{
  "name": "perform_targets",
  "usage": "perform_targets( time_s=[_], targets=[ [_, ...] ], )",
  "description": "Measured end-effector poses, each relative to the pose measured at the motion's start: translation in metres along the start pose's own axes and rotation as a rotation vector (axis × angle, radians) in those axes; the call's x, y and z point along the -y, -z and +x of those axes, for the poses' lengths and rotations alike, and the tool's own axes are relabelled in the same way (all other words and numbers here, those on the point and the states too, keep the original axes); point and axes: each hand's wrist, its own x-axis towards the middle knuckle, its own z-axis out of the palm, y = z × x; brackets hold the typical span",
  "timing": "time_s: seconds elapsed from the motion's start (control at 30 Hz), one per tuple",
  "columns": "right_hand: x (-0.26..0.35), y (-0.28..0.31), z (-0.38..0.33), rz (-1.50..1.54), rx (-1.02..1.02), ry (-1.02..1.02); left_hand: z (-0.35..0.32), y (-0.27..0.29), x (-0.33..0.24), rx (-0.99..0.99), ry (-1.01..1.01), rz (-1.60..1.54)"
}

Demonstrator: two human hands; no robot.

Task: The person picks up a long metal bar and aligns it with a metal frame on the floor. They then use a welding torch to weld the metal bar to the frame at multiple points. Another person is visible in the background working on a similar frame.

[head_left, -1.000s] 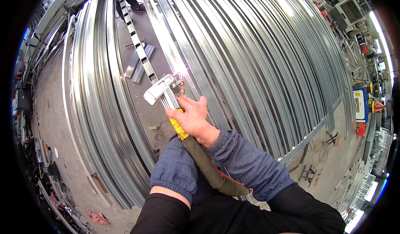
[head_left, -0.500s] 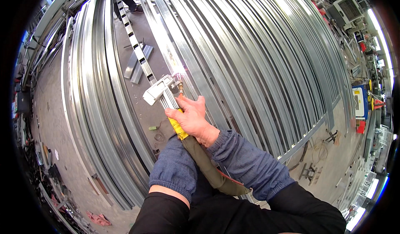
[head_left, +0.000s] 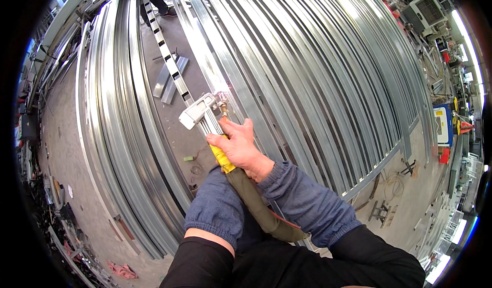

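Here, a welding tool [head_left: 205, 114] with a yellow grip and a grey head sits against the long shiny metal rails [head_left: 307, 72], with a small bright glow at its tip. The right hand [head_left: 240, 149] is wrapped tight around the tool's handle. The left hand is hidden under the blue sleeve [head_left: 218, 206], so I cannot tell how it is; a thick brown hose [head_left: 256, 206] runs back from the tool.

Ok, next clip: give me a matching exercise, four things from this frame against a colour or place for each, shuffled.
Things:
1. tool handle
2. tool head
3. sleeve
4. rag

Colour or place:
A. pink, on the floor at lower left
B. yellow, under the right hand
C. blue-grey, on the forearm
D. whitish, against the long steel channels

Pairs: 1-B, 2-D, 3-C, 4-A
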Motion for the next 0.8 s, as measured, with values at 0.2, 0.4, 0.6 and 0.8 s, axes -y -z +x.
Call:
perform_targets(
  time_s=[0.2, 0.4, 0.6, 0.8],
  targets=[
    [-0.012, -0.003, 0.004, 0.060, -0.021, 0.028, 0.000, -0.001, -0.001, 0.006, 0.005, -0.010],
    [0.002, -0.001, -0.002, 0.043, 0.017, -0.038, 0.001, -0.004, -0.001, 0.013, 0.010, -0.020],
    [-0.008, -0.001, 0.001, 0.056, 0.025, 0.000, 0.002, -0.007, 0.000, 0.022, 0.008, -0.027],
    [-0.011, -0.002, 0.001, 0.026, -0.012, 0.014, 0.001, -0.012, -0.002, 0.033, 0.022, -0.034]
  ],
)
